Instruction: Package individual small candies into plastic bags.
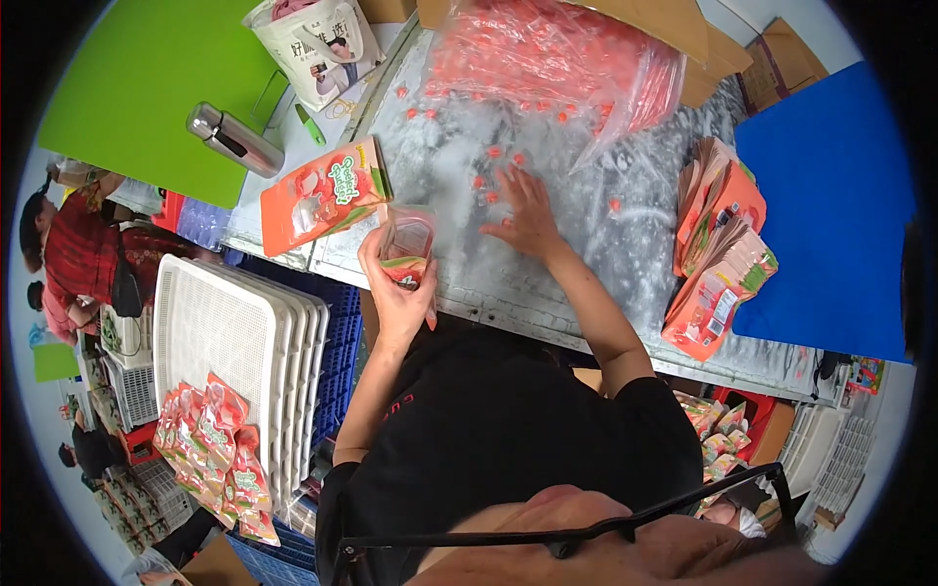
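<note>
My left hand is wrapped round a small red printed pouch at the table's front edge; the pouch's mouth gapes upward. On the grey table top, my right hand lies with its fingers spread, holding nothing I can make out. Its fingertips are at a few small red wrapped pieces, which look like candies. Just left of the held pouch lies another red pouch, flat and larger. A big clear plastic bag full of red pieces lies at the back, with loose ones scattered before it.
Stacks of red pouches stand at the right, beside a blue panel. A steel flask, a green-handled tool and a white bag are at the left. White trays with filled pouches rise below. Other people work far left.
</note>
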### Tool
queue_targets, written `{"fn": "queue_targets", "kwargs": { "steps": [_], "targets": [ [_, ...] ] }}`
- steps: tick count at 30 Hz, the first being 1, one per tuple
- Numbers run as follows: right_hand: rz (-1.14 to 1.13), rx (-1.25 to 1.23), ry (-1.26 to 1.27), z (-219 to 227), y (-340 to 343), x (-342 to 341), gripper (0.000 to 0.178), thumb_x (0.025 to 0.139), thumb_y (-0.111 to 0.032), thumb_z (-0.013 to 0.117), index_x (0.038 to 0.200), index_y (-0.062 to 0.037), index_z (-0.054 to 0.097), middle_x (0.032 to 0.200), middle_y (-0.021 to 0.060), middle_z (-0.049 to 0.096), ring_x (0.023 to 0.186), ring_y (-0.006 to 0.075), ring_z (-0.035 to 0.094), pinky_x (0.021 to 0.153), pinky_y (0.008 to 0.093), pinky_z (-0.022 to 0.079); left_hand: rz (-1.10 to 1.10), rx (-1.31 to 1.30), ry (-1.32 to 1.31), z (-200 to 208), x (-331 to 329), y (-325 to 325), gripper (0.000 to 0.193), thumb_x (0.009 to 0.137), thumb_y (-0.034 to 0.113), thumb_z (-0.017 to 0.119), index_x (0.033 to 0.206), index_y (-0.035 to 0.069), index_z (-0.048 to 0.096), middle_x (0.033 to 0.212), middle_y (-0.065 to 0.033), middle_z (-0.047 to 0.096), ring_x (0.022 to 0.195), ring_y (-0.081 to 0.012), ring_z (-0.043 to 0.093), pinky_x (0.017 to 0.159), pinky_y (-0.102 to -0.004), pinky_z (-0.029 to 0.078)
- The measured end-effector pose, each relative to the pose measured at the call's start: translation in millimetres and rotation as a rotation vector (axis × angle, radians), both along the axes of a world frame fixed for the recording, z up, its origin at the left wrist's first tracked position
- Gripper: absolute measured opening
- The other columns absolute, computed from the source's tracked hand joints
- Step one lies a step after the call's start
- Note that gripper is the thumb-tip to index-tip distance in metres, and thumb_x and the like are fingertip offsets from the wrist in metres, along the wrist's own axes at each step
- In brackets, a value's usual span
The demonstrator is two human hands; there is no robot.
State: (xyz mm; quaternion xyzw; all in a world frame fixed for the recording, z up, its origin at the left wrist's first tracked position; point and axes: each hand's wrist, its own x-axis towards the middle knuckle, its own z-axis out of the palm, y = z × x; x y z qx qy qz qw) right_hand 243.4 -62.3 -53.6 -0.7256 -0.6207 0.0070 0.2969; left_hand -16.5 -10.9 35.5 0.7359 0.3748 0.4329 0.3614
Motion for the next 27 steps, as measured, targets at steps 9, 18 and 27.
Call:
{"fn": "queue_targets", "kwargs": {
  "steps": [9,18,27],
  "targets": [
    [-0.026,-0.060,0.088,1,49,37,0.084,0.087,-0.061,0.055,0.151,-0.0128,0.029,0.144,0.0174,0.046,0.141,0.0408,0.027,0.115,0.0581,0.012,0.002,-0.016,-0.035,-3,0,1,0.080,0.069,0.005,0.079,0.137,0.001,0.037,0.131,-0.0187,0.040,0.125,-0.0340,0.041,0.108,-0.0419,0.033],
    [0.231,-0.123,0.550,17,52,65,0.067,0.097,-0.053,0.043,0.148,-0.0094,0.037,0.131,0.0118,0.060,0.134,0.0289,0.043,0.114,0.0504,0.022,0.027,0.005,0.009,-2,-9,2,0.081,0.068,0.004,0.079,0.137,0.001,0.036,0.131,-0.0188,0.040,0.125,-0.0339,0.041,0.108,-0.0418,0.032],
    [0.202,0.063,0.040,8,11,12,0.081,0.086,-0.066,0.052,0.145,-0.0115,0.042,0.146,0.0125,0.045,0.133,0.0359,0.042,0.115,0.0474,0.023,0.039,-0.020,-0.031,-7,-7,4,0.079,0.068,0.003,0.078,0.136,0.000,0.037,0.129,-0.0188,0.041,0.125,-0.0338,0.041,0.108,-0.0420,0.032]
  ]
}}
